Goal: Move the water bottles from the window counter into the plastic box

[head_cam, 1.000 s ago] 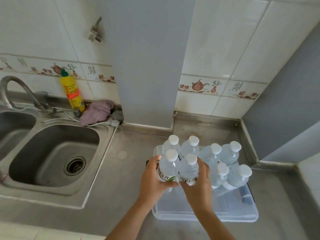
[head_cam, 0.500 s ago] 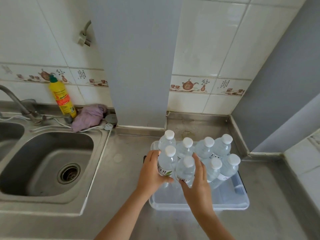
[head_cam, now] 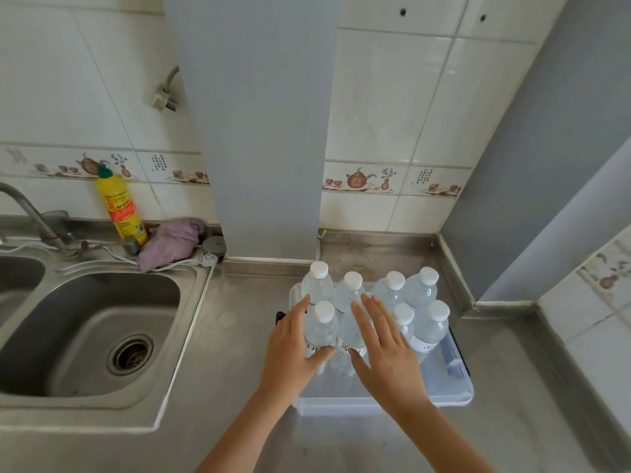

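Fingers (head_cam: 370, 312) straight, perhaps touching water bottles (head_cam: 423, 322).

1. A home kitchen; a stainless steel tabletop (head_cam: 512, 387) runs along the wall, with a pressed double sink (head_cam: 85, 336) at its left end and a bent metal faucet (head_cam: 24, 206) behind the basins.
2. White wall tiles (head_cam: 392, 107) carry a border strip of teapots and cups (head_cam: 362, 179); such decoration suits a household, not a workshop.
3. At the tabletop's back edge beside the sink stand a yellow detergent bottle (head_cam: 121, 208) and a crumpled purple rag (head_cam: 172, 242); a plug (head_cam: 164, 99) hangs on the wall above.
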The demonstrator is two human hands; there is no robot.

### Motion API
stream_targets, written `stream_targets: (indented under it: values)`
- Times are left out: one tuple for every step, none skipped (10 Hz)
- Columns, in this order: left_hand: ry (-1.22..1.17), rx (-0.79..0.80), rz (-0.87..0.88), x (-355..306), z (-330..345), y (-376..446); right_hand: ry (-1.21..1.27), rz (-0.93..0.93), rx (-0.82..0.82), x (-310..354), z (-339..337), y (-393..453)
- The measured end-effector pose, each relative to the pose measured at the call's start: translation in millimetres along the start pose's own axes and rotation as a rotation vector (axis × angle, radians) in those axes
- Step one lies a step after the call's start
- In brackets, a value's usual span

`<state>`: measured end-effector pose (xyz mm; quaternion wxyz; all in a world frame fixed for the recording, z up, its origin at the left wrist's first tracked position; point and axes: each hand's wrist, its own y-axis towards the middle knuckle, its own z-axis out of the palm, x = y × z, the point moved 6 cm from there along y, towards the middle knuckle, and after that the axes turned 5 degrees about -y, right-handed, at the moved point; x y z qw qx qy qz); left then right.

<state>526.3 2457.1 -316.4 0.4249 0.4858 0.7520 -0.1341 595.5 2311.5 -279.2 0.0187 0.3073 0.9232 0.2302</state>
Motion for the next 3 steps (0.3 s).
stream_targets:
  values:
    - [0.05,-0.008,0.024,-15,-8,-1,0.025,-0.034,-0.011,-1,-8,2]
    - [0.102,-0.036,0.078,-38,-23,1,0.052,-0.088,-0.013,-6,-20,6]
    - [0.133,-0.059,0.136,-62,-31,3,0.04,-0.128,0.002,-9,-31,4]
